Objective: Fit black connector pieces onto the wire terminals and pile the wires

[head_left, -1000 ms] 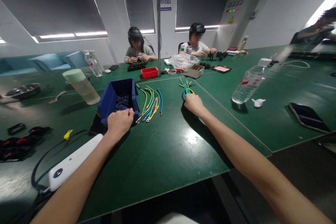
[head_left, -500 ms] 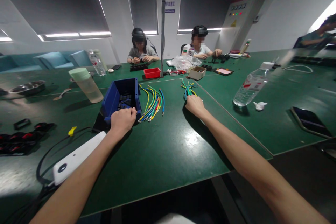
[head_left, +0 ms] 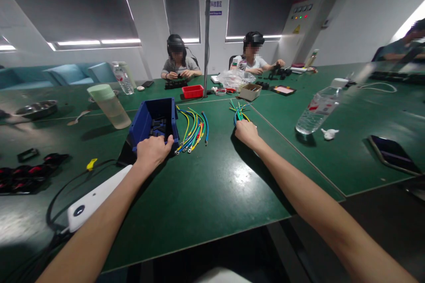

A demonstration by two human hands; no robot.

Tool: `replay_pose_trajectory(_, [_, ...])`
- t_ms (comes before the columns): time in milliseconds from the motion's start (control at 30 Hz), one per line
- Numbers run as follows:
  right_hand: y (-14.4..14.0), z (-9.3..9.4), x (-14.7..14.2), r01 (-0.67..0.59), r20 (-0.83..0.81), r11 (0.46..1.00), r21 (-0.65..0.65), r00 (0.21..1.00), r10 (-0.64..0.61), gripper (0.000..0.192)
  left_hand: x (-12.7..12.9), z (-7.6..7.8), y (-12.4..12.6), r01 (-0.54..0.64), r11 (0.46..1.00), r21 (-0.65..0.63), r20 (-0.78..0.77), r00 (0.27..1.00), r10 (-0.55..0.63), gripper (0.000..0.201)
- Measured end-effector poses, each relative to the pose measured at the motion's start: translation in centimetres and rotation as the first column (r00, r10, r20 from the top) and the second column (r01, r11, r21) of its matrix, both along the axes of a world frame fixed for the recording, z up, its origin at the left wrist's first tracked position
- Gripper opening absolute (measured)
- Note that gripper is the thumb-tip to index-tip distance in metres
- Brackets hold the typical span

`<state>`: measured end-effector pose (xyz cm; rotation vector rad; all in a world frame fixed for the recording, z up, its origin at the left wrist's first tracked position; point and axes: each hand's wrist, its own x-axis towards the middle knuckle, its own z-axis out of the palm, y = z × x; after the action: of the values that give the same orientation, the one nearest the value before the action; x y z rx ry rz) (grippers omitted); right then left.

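My left hand is at the front lip of a blue plastic bin, fingers curled over the edge and thumb raised to the right. The fingertips are hidden. Inside the bin lie small dark blue and black parts. Right beside it, short cables in yellow, green and blue with metal lug ends are fanned out on the green table. Farther right, my right hand is closed round a bundle of similar cables, whose far ends spread out beyond the fist.
A white phone-like device with a black cable lies by my left forearm. Bottles stand left and right. A red tray, a small box and a pole are ahead. Co-workers sit across the table.
My left thumb has lifted away from the hand, and that hand has shifted slightly left at the bin's lip. My right hand stays on the cable bundle.
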<state>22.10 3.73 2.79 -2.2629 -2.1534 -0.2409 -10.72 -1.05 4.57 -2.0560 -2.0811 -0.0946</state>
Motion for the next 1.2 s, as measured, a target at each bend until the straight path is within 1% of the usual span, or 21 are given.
replay_pose_trajectory(100, [0.0,0.0,0.0,0.006,-0.013,1.0,0.002,1.0,-0.006,0.031,0.2,0.1,-0.1,-0.004,1.0,0.0,0.014,1.0,0.004,0.072])
replay_pose_trajectory(233, [0.0,-0.1,-0.1,0.008,-0.031,1.0,0.021,0.999,-0.008,0.03,0.3,0.2,-0.2,0.019,0.999,0.029,0.028,0.999,-0.02,0.068])
replay_pose_trajectory(533, [0.1,-0.3,0.0,0.021,-0.062,0.997,0.076,0.998,-0.016,0.026,0.2,-0.1,-0.1,0.055,0.995,0.088,-0.005,0.998,-0.055,0.065])
replay_pose_trajectory(633, [0.0,-0.2,-0.2,0.036,-0.07,0.996,0.083,0.997,-0.031,0.027,0.2,-0.2,0.0,0.056,0.996,0.072,0.006,0.998,-0.057,0.066])
replay_pose_trajectory(767, [-0.1,0.0,-0.5,0.036,-0.077,0.99,0.137,0.997,-0.026,0.032,0.2,0.0,0.1,0.024,0.999,0.031,0.034,0.999,-0.025,0.07])
replay_pose_trajectory(900, [-0.3,0.0,-0.8,0.038,-0.091,0.988,0.151,0.996,-0.024,0.033,0.2,0.2,0.0,0.005,1.0,0.016,0.05,0.999,-0.006,0.071])
replay_pose_trajectory(1100, [-0.2,-0.1,-1.2,0.022,-0.101,0.983,0.18,0.995,-0.003,0.033,0.2,0.3,-0.1,-0.003,1.0,0.013,0.051,0.999,0.002,0.069])
replay_pose_trajectory(1200, [-0.3,-0.1,-1.5,-0.007,-0.118,0.983,0.184,0.993,0.029,0.034,0.2,0.2,-0.1,0.005,0.999,0.033,0.042,0.999,-0.006,0.066])
